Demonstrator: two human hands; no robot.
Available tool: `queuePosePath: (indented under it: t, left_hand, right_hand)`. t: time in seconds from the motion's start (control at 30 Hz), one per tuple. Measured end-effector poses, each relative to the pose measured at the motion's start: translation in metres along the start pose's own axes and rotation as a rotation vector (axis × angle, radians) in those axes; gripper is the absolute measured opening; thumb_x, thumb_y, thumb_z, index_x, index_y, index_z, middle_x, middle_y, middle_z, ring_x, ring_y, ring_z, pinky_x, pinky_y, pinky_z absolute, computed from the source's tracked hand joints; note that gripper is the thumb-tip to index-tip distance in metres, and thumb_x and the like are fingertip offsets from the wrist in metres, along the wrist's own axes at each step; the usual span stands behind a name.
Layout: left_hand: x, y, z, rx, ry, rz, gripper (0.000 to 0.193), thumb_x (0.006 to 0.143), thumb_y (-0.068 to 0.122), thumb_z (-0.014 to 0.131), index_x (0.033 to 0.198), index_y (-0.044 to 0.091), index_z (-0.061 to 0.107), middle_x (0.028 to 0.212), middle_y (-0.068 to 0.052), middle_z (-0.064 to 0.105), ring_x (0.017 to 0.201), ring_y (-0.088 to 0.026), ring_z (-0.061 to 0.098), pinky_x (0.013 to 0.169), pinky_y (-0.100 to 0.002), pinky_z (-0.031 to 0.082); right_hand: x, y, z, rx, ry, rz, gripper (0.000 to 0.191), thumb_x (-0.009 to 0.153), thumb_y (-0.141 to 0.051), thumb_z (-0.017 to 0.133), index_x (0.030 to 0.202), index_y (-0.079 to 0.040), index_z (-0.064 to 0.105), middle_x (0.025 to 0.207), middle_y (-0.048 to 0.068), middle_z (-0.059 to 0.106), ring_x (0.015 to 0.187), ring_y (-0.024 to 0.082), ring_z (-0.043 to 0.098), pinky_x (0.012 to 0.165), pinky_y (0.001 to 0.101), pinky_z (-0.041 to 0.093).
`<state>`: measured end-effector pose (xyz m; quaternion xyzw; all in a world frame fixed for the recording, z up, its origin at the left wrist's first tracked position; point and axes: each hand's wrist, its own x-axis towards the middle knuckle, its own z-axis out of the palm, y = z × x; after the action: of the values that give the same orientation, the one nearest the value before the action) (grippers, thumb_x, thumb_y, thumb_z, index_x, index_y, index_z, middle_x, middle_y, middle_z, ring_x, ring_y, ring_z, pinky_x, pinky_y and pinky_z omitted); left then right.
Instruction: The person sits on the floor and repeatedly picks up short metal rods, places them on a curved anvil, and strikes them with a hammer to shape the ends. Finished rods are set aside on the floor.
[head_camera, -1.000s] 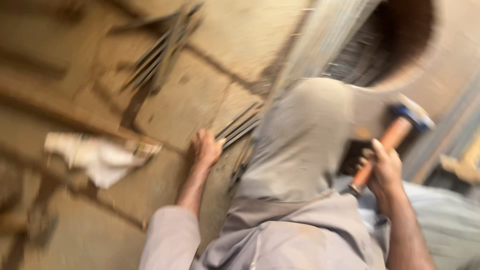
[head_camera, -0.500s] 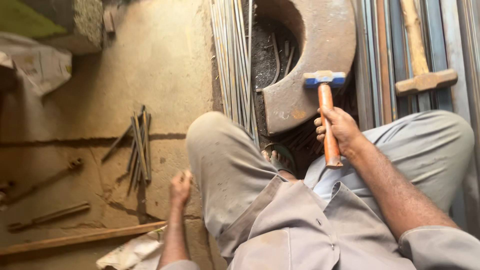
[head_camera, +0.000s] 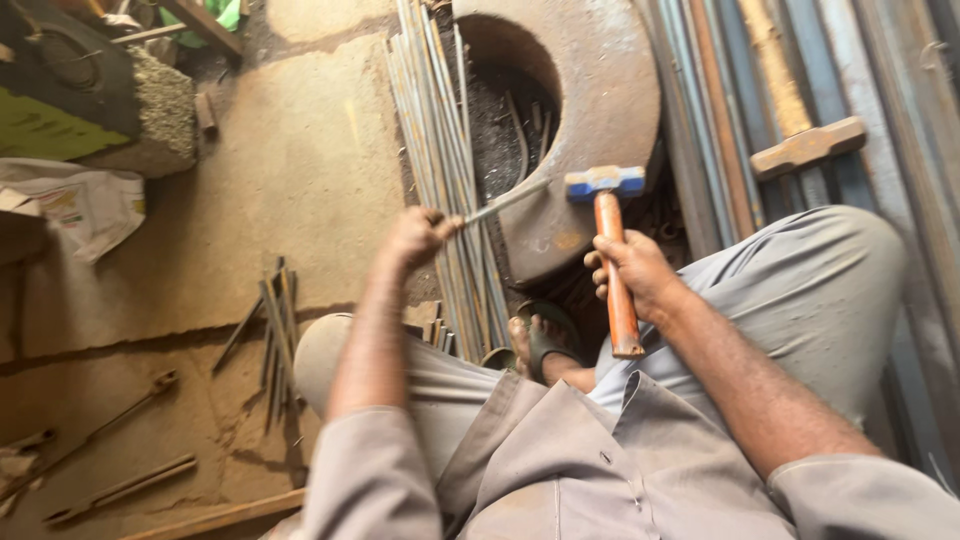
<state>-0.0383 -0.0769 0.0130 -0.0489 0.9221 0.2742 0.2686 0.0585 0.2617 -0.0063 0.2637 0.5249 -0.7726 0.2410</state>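
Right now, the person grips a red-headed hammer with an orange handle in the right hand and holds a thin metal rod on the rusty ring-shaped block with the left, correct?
Not quite: the head view shows the orange-handled hammer has a blue head, not red. The rest stands: the right hand grips its handle, and the left hand holds the thin metal rod on the rusty ring-shaped metal block.

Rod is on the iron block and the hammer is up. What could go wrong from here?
1. The left hand grips the thin rod close to the hammer; a glancing blow could reach the fingers.
2. The sandalled foot sits just below the iron block; a slipped hammer or rod could land on it.
3. The rod lies near the block's edge and might skid off.
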Motion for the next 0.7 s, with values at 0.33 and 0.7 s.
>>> queuePosePath:
  t: [0.33, 0.7]
  left_hand:
    - [0.022, 0.001, 0.031, 0.079, -0.107, -0.077, 0.068, 0.095, 0.067, 0.060, 0.094, 0.001, 0.077, 0.096, -0.019, 0.074, 0.093, -0.028, 0.070, 0.086, -0.047, 0.057]
    - [0.023, 0.008, 0.030, 0.046, -0.147, -0.094, 0.067, 0.094, 0.067, 0.058, 0.092, 0.002, 0.077, 0.099, -0.017, 0.074, 0.091, -0.027, 0.071, 0.085, -0.048, 0.058]
  right_hand:
    - [-0.051, -0.045, 0.025, -0.497, 0.008, -0.561, 0.022, 0.104, -0.022, 0.058, 0.120, -0.008, 0.050, 0.078, 0.001, 0.058, 0.055, 0.011, 0.058, 0.044, 0.0276, 0.051]
    - [-0.008, -0.043, 0.032, -0.752, 0.145, -0.364, 0.024, 0.107, -0.023, 0.058, 0.123, -0.007, 0.050, 0.077, 0.006, 0.058, 0.055, 0.014, 0.058, 0.046, 0.0301, 0.051]
